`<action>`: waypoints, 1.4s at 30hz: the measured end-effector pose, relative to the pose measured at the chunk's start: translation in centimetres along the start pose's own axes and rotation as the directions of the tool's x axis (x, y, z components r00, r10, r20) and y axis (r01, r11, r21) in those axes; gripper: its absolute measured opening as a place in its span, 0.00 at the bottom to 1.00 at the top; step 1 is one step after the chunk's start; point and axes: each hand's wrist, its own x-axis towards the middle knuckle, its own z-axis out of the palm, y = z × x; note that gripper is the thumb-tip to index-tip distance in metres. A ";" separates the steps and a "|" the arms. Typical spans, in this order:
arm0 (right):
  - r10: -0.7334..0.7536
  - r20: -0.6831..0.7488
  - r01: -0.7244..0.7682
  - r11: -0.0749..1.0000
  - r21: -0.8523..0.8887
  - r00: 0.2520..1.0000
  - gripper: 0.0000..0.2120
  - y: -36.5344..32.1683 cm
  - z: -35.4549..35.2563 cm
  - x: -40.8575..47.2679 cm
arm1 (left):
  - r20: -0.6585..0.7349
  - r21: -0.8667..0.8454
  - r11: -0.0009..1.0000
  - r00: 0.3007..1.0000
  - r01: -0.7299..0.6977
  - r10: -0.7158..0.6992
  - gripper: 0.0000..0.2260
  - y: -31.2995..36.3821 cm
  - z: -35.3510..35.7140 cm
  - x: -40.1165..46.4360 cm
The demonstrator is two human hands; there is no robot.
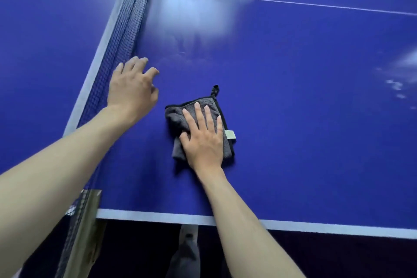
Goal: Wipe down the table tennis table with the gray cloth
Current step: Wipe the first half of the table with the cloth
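The gray cloth (180, 119) lies folded on the blue tabletop (293, 119), near the edge closest to me and a little right of the net (119, 36). My right hand (203, 137) presses flat on it, fingers straight and slightly spread, with the fingertips reaching almost to the cloth's far edge and my palm covering its near right part. The cloth has a black trim, a small dark loop (215, 90) sticking out from its far corner onto the tabletop, and a pale tag (230, 135) poking out on its right side just past my little finger. A thicker fold of it shows to the left of my thumb. My left hand (132, 88) holds nothing; its fingers are loosely bent and apart, close beside the foot of the net, and I cannot tell whether the fingertips touch the tabletop. That hand is apart from the cloth, to its left and a bit farther out. The net runs diagonally away from me along the left, with a white band beside it. A thin white line (293, 2) crosses the tabletop farther out, and a white border (158, 215) marks the near edge. Pale glare patches sit on the blue surface beyond the cloth and at the right. A metal net bracket (90, 216) is fixed at the near edge by my left forearm.
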 end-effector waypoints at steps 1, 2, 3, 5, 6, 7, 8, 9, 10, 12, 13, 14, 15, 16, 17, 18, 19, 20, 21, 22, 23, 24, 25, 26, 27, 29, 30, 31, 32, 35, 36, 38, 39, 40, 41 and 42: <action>0.005 0.002 -0.005 1.000 0.002 1.000 0.31 2.1 -0.8 0.1 | 0.038 -0.033 0.999 0.999 0.013 -0.012 0.18 0.8 0.1 0.1; 0.024 -0.001 -0.024 1.000 -0.013 1.000 0.31 5.3 -1.9 0.0 | 0.070 -0.062 0.998 0.998 0.011 -0.007 0.18 2.5 0.4 0.5; 0.055 -0.007 -0.055 0.998 -0.028 0.998 0.31 8.6 -3.1 -0.1 | 0.099 -0.087 0.996 0.995 0.002 0.007 0.18 4.4 0.7 1.0; 0.114 -0.024 -0.115 0.993 -0.037 0.993 0.31 14.8 -5.2 -0.5 | 0.168 -0.123 0.992 0.986 0.005 0.016 0.19 7.9 1.4 1.9; 0.137 -0.030 -0.138 0.990 -0.041 0.990 0.31 17.8 -6.3 -0.7 | 0.210 -0.146 0.989 0.978 0.026 0.006 0.19 9.4 1.9 2.3; 0.159 -0.040 -0.160 0.986 -0.042 0.987 0.31 20.5 -7.3 -1.1 | 0.258 -0.164 0.985 0.966 0.059 -0.015 0.20 10.8 2.4 2.7; 0.182 -0.049 -0.184 0.982 -0.043 0.982 0.31 23.0 -8.2 -1.5 | 0.304 -0.170 0.981 0.952 0.093 -0.037 0.21 12.0 2.9 3.1; 0.211 -0.058 -0.214 0.976 -0.047 0.976 0.31 25.4 -9.1 -1.9 | 0.339 -0.162 0.980 0.939 0.120 -0.059 0.22 12.9 3.5 3.4; 0.241 -0.065 -0.244 0.968 -0.050 0.968 0.31 27.7 -9.9 -2.4 | 0.352 -0.133 0.981 0.932 0.138 -0.084 0.23 13.6 3.9 3.7; 0.291 -0.077 -0.295 0.954 -0.058 0.954 0.30 31.8 -11.3 -3.2 | 0.333 -0.088 0.979 0.931 0.185 -0.146 0.22 14.4 4.4 4.0; 0.305 -0.086 -0.311 0.948 -0.061 0.948 0.30 33.5 -11.9 -3.4 | 0.321 -0.093 0.973 0.931 0.212 -0.172 0.21 14.6 4.6 4.0; 0.315 -0.097 -0.321 0.945 -0.064 0.944 0.30 34.8 -12.4 -3.4 | 0.317 -0.101 0.967 0.929 0.233 -0.191 0.21 14.7 4.7 4.0; 0.321 -0.108 -0.329 0.942 -0.064 0.941 0.30 35.8 -12.7 -3.3 | 0.324 -0.103 0.964 0.924 0.246 -0.201 0.21 14.7 4.7 4.0; 0.327 -0.120 -0.336 0.940 -0.062 0.937 0.30 36.3 -12.9 -3.1 | 0.337 -0.098 0.962 0.918 0.253 -0.207 0.21 14.8 4.6 3.9; 0.334 -0.137 -0.344 0.937 -0.061 0.933 0.30 36.5 -13.0 -2.9 | 0.349 -0.089 0.964 0.914 0.252 -0.207 0.22 15.0 4.5 3.8; 0.341 -0.156 -0.354 0.933 -0.063 0.927 0.30 36.4 -12.9 -2.9 | 0.356 -0.077 0.966 0.912 0.245 -0.203 0.23 15.3 4.4 3.6; 0.347 -0.169 -0.362 0.930 -0.065 0.922 0.30 36.1 -12.8 -2.9 | 0.354 -0.066 0.968 0.913 0.242 -0.204 0.23 15.6 4.4 3.4; 0.351 -0.176 -0.368 0.927 -0.070 0.920 0.30 35.8 -12.6 -2.9 | 0.349 -0.057 0.969 0.914 0.241 -0.207 0.24 15.8 4.4 3.2; 0.355 -0.182 -0.373 0.925 -0.076 0.917 0.30 35.4 -12.4 -2.7 | 0.347 -0.050 0.970 0.914 0.240 -0.208 0.24 15.9 4.4 3.0; 0.364 -0.186 -0.383 0.921 -0.077 0.913 0.30 34.8 -12.2 -2.2 | 0.352 -0.042 0.970 0.913 0.238 -0.208 0.24 16.0 4.3 3.0; 0.371 -0.187 -0.391 0.917 -0.078 0.909 0.30 34.2 -11.9 -1.7 | 0.358 -0.033 0.973 0.911 0.230 -0.204 0.24 16.0 4.3 3.1; 0.374 -0.184 -0.393 0.916 -0.083 0.909 0.30 33.1 -11.6 -1.2 | 0.362 -0.026 0.976 0.912 0.218 -0.194 0.23 15.9 4.1 3.4; 0.370 -0.176 -0.389 0.916 -0.094 0.912 0.30 31.8 -11.1 -0.5 | 0.359 -0.023 0.981 0.917 0.194 -0.173 0.22 15.7 3.8 3.8; 0.362 -0.168 -0.382 0.918 -0.105 0.917 0.30 30.1 -10.5 0.3 | 0.351 -0.026 0.987 0.925 0.161 -0.142 0.20 15.4 3.4 4.3; 0.355 -0.161 -0.374 0.921 -0.108 0.921 0.30 28.2 -9.9 1.1 | 0.343 -0.041 0.991 0.933 0.129 -0.108 0.18 15.0 3.0 5.0; 0.336 -0.153 -0.354 0.929 -0.110 0.929 0.30 24.2 -8.5 2.8 | 0.329 -0.116 0.988 0.942 0.101 -0.058 0.15 14.0 2.0 6.5; 0.326 -0.152 -0.344 0.932 -0.115 0.933 0.30 22.1 -7.8 3.6 | 0.314 -0.155 0.982 0.948 0.104 -0.051 0.14 13.1 1.5 7.3; 0.317 -0.152 -0.335 0.935 -0.118 0.936 0.31 19.9 -7.0 4.4 | 0.281 -0.183 0.977 0.958 0.107 -0.052 0.13 12.0 1.1 8.0; 0.309 -0.147 -0.327 0.938 -0.115 0.940 0.31 17.6 -6.2 5.3 | 0.230 -0.201 0.974 0.972 0.103 -0.056 0.13 10.7 0.9 8.7; 0.271 -0.124 -0.284 0.953 -0.109 0.955 0.31 10.6 -3.7 8.0 | 0.076 -0.228 0.972 0.996 0.055 -0.038 0.11 5.7 0.5 10.3; 0.253 -0.116 -0.265 0.958 -0.108 0.961 0.31 8.2 -2.8 8.8 | 0.022 -0.230 0.973 1.000 0.023 -0.018 0.11 4.0 0.4 10.8; 0.229 -0.103 -0.239 0.967 -0.090 0.968 0.32 3.5 -1.2 10.4 | -0.080 -0.218 0.975 0.996 -0.045 0.028 0.10 0.6 0.3 11.7; 0.223 -0.100 -0.231 0.970 -0.079 0.970 0.32 1.2 -0.5 11.2 | -0.126 -0.213 0.975 0.991 -0.070 0.044 0.10 -1.0 0.3 12.1; 0.216 -0.092 -0.223 0.972 -0.074 0.972 0.32 -1.1 0.2 11.8 | -0.159 -0.216 0.973 0.986 -0.087 0.053 0.10 -2.5 0.2 12.4; 0.206 -0.075 -0.212 0.974 -0.078 0.976 0.32 -3.3 1.0 12.4 | -0.182 -0.227 0.969 0.982 -0.097 0.055 0.09 -3.8 0.0 12.6; 0.195 -0.053 -0.199 0.976 -0.083 0.979 0.33 -5.3 1.7 13.0 | -0.193 -0.246 0.964 0.980 -0.099 0.051 0.09 -5.1 -0.2 12.8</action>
